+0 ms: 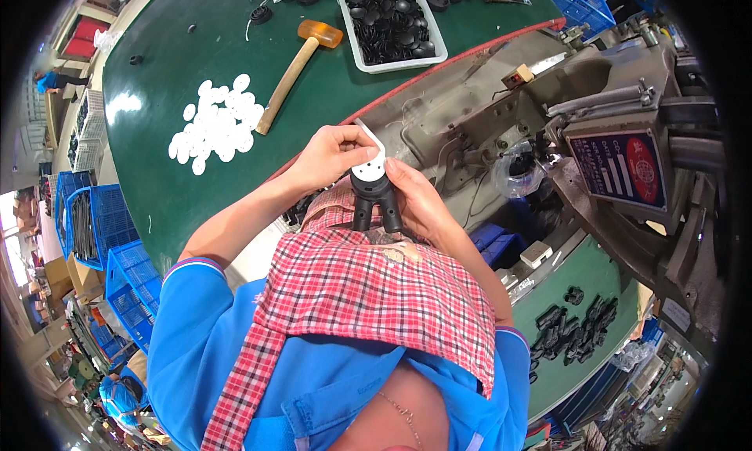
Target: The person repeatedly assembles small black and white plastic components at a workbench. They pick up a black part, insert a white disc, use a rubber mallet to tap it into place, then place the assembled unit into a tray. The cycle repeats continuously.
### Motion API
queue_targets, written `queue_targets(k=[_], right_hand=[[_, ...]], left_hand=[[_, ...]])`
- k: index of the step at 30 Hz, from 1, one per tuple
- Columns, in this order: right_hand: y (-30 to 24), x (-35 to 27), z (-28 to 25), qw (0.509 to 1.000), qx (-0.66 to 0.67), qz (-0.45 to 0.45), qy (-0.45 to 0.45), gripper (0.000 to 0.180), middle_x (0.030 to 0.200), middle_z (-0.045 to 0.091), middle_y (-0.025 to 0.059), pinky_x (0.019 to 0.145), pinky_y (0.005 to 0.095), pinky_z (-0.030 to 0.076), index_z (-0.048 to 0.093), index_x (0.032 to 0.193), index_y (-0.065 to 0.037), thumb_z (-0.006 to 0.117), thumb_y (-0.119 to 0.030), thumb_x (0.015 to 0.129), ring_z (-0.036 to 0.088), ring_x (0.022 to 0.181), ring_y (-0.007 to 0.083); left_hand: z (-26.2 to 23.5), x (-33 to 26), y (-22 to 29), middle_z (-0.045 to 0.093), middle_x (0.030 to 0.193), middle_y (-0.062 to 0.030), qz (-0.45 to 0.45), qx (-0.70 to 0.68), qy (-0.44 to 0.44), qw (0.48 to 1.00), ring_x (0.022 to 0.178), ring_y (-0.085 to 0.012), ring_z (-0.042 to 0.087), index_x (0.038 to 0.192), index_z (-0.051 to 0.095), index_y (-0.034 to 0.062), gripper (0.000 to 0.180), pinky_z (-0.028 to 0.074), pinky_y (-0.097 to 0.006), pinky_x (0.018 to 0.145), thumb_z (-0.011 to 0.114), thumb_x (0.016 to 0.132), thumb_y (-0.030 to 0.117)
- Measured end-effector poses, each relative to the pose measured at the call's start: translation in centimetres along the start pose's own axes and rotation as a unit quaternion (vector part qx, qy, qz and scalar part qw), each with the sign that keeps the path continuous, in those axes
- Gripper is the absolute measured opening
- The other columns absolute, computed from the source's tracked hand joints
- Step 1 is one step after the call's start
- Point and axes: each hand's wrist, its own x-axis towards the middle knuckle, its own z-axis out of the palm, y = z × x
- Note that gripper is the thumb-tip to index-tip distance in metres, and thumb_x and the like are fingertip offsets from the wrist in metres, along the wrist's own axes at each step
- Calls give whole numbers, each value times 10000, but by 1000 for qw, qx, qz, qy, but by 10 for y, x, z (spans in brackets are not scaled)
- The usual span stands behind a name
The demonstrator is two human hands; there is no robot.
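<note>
Close to my apron, my left hand (333,155) pinches a white plastic piece (370,169) with small holes and a rounded end, its narrower white end sticking up past my fingers. That piece lies against the top of a black plastic part (374,200) with two hollow-looking legs pointing down toward me. My right hand (413,191) is closed around the right side of the black part, its thumb at the edge of the white piece. My fingers hide part of where the two pieces meet.
On the green table lie loose white discs (215,126), a mallet (294,75) with an amber head, and a white tray (439,55) of black round parts. A grey machine (627,153) stands at the right. Black parts (576,330) lie on a green surface at lower right.
</note>
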Motion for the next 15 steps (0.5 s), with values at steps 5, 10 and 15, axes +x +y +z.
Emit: queue_targets(k=[5, 10, 15], right_hand=[[3, -7, 3, 1000, 6, 23, 1, 470, 1093, 614, 69, 796, 378, 580, 500, 1242, -28, 507, -425, 991, 644, 921, 161], [7, -8, -2, 999, -9, 32, -15, 483, 1095, 610, 69, 810, 390, 578, 501, 1234, -30, 516, -442, 982, 642, 928, 164], [10, -11, -1, 999, -8, 35, -26, 489, 1079, 606, 65, 807, 371, 579, 504, 1219, -23, 519, -448, 979, 639, 919, 156]], left_hand=[[2, -6, -6, 653, 869, -3, 0, 36, -25, 999, 818, -63, 598, 925, 671, 6, 107, 485, -233, 744, 664, 911, 112], [4, -10, -11, 594, 886, -15, 32, 33, -32, 998, 815, -79, 575, 914, 670, -1, 103, 474, -247, 726, 686, 884, 96], [11, -21, -11, 538, 847, 4, 94, 114, -11, 989, 758, -66, 517, 914, 679, 15, 88, 419, -243, 664, 677, 892, 100]])
